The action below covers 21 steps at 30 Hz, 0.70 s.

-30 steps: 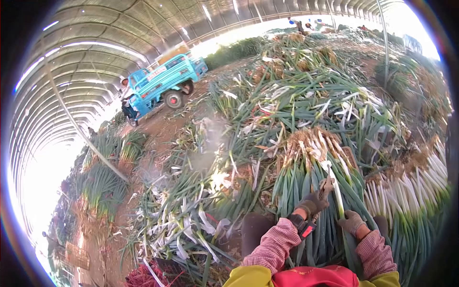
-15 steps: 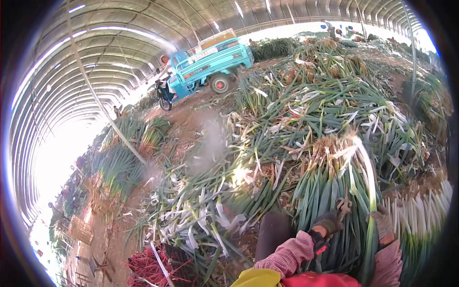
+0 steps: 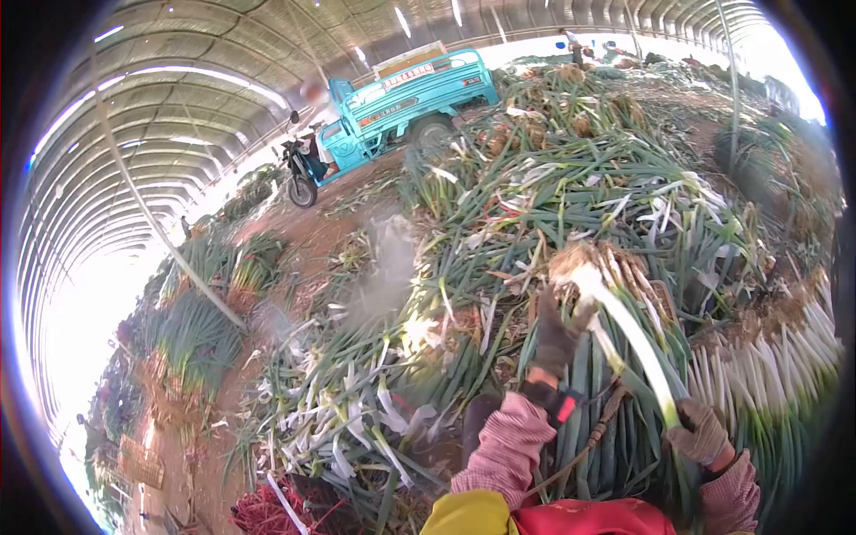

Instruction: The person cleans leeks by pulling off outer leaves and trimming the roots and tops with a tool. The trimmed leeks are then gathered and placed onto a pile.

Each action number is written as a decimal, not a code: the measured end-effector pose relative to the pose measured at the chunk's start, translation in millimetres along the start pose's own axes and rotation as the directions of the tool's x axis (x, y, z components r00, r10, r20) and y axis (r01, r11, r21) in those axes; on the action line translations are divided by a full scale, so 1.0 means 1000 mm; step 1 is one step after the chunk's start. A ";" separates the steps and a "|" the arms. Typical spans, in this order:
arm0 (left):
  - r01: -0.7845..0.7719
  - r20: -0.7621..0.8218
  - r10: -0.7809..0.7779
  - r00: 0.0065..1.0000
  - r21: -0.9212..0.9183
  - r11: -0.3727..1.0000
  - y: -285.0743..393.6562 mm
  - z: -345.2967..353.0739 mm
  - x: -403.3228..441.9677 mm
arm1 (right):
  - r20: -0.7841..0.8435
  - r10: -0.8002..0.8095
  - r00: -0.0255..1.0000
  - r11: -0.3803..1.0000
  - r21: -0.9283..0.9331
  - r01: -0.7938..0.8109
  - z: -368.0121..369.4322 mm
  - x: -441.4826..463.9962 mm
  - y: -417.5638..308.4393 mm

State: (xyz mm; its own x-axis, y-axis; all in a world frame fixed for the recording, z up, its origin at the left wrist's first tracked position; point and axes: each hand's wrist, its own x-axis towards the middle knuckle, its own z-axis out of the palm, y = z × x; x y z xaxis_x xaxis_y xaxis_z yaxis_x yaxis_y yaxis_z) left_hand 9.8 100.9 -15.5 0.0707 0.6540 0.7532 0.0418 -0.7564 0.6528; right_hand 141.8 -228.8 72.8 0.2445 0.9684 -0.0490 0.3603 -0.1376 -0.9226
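Note:
A long green onion with a thick white stem arches in front of me, its bushy root end up. My right hand, in a grey-brown glove, is closed around its stalk where white turns green. Just below the roots is my left hand, in a dark glove, its fingers bent around a loose whitish outer leaf hanging from the stem. Beneath both hands lies a pile of untrimmed green onions, roots pointing away. A brown cord-like strip crosses this pile.
Cleaned green onions lie in a row at my right. A heap of leaves and peelings spreads ahead. Red ties sit at lower left. Beyond stands a turquoise three-wheeled truck with a person at its front. A slanted pole rises at left.
My left hand has moved up from the leaves to just below the roots, and a strip of outer leaf now hangs away from the stem. The truck has shifted slightly in view.

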 end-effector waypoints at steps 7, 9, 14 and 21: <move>0.742 0.673 -0.350 0.651 -0.468 0.480 0.098 0.018 0.068 | -0.028 0.037 0.999 0.993 0.111 -0.034 -0.027 -0.041 -0.022; 0.585 0.644 -0.153 0.749 -0.535 0.610 0.130 0.021 0.095 | -0.110 -0.072 0.991 0.997 -0.036 0.068 -0.042 -0.049 -0.030; 0.277 0.679 0.260 0.687 -0.576 0.769 0.251 0.008 0.178 | -0.272 -0.285 0.919 0.888 -0.435 0.146 -0.117 -0.067 -0.068; 0.825 0.922 0.189 0.337 -0.386 0.412 0.259 -0.054 0.185 | -0.305 -0.490 0.817 0.631 -0.771 0.090 -0.190 -0.076 -0.115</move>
State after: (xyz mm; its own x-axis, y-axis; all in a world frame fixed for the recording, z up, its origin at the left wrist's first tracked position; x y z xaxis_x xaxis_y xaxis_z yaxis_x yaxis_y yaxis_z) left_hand -20.6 26.3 297.2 0.9508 0.0639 0.3031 -0.3096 0.2339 0.9217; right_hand 253.2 -326.2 255.5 0.2978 0.7947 0.5289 0.9432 -0.1595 -0.2915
